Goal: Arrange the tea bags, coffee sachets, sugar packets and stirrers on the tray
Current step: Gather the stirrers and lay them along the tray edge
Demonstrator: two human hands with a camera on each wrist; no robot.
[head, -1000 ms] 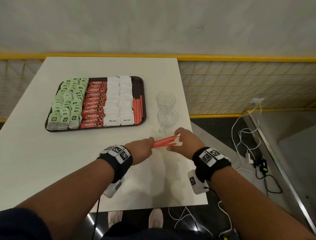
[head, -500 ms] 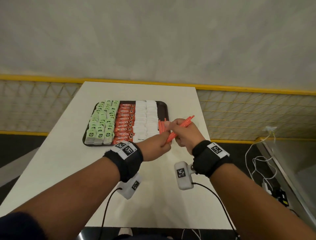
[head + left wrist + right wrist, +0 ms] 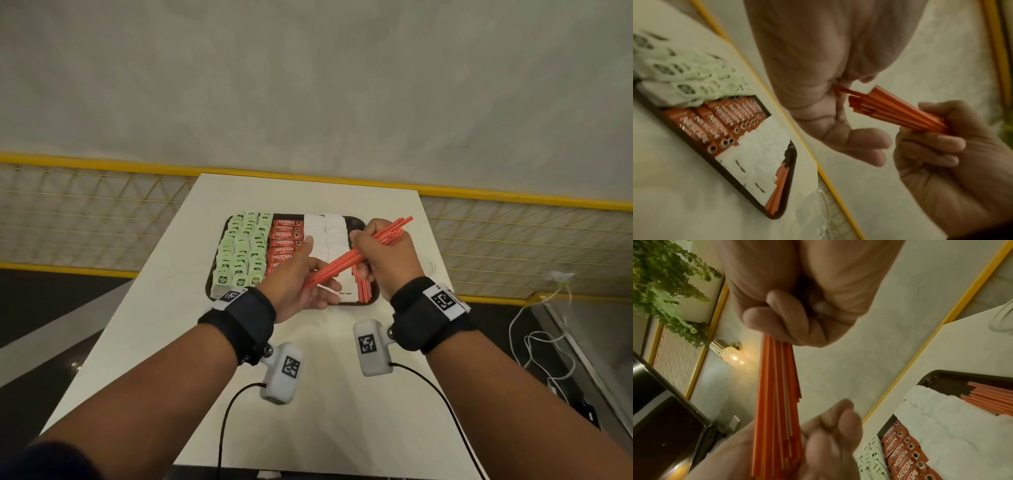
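A dark tray (image 3: 360, 220) on the white table (image 3: 308, 394) holds rows of green tea bags (image 3: 239, 253), red coffee sachets (image 3: 286, 236), white sugar packets (image 3: 325, 229) and, along its right side, orange stirrers (image 3: 363, 291). Over the tray's right half my right hand (image 3: 380, 260) grips a slanted bundle of orange stirrers (image 3: 346, 263) near its upper part. The bundle's lower ends butt against the palm of my left hand (image 3: 298, 284), whose fingers stay loosely extended. The left wrist view shows the bundle (image 3: 900, 113) fanning out towards that palm (image 3: 818, 81).
A clear glass (image 3: 431, 265) stands on the table just right of the tray, close to the table's right edge. A yellow-railed mesh fence (image 3: 102, 212) runs behind the table. Cables lie on the floor (image 3: 548, 342) to the right.
Both hands have carried the stirrer bundle from low over the table's near right up and forward over the tray. The bundle now slants more steeply.
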